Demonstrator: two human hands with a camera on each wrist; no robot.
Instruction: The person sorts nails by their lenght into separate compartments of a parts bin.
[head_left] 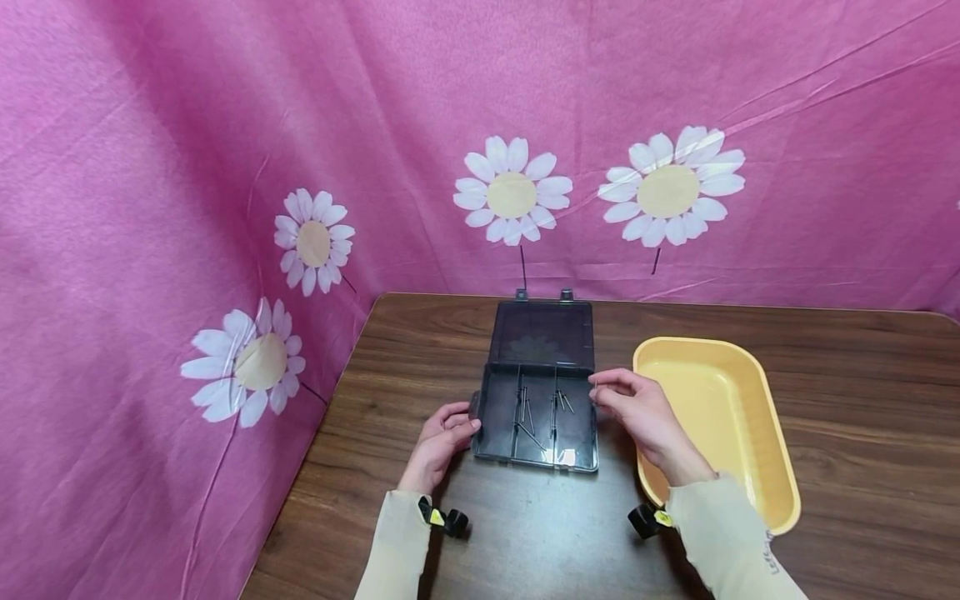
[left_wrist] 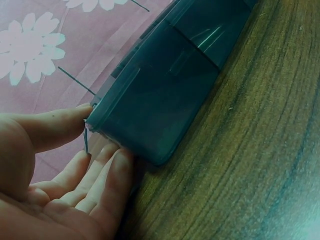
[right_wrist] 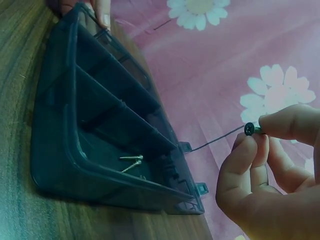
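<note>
A dark, see-through plastic organizer box (head_left: 495, 429) lies on the table with its lid (head_left: 542, 329) folded back. Inside, dividers part it into compartments; several screws (right_wrist: 131, 158) lie in the middle and right ones. My left hand (head_left: 438, 442) grips the box's left side, thumb (left_wrist: 65, 129) at the rim and the other fingers lower down. Beyond the box's right edge, my right hand (head_left: 647, 417) pinches a small screw (right_wrist: 249, 129) between thumb and fingertips, its cross-slotted head showing in the right wrist view. The screw is held up, apart from the box.
A yellow plastic tray (head_left: 780, 467) stands to the right, partly behind my right hand and forearm. The wood-grain table (head_left: 862, 400) ends at the back against a pink cloth (head_left: 420, 100) printed with daisies. Each wrist wears a small black camera.
</note>
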